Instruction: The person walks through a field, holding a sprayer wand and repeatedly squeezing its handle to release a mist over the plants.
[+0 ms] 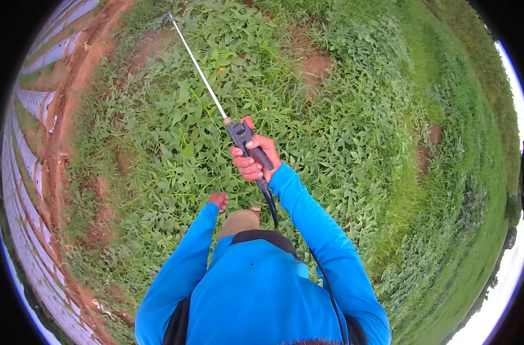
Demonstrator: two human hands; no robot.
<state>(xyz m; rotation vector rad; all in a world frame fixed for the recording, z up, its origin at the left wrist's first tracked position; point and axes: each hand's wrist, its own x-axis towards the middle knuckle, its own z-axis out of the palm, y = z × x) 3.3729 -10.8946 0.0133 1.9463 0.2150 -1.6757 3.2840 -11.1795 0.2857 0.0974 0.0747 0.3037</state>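
While the right hand (268, 144) grips the sprayer (238, 133) over the plants (181, 135), work seems underway, its remainder unclear; whether the left hand (219, 200) is open, I cannot tell.

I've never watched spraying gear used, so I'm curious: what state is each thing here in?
Right hand: closed around the handle
Left hand: low, apart from the wand
Wand: held out, angled forward-left; spraying or not, unclear
Hose: bent below the handle
Plants: green, leafy
Sheeting: laid in strips
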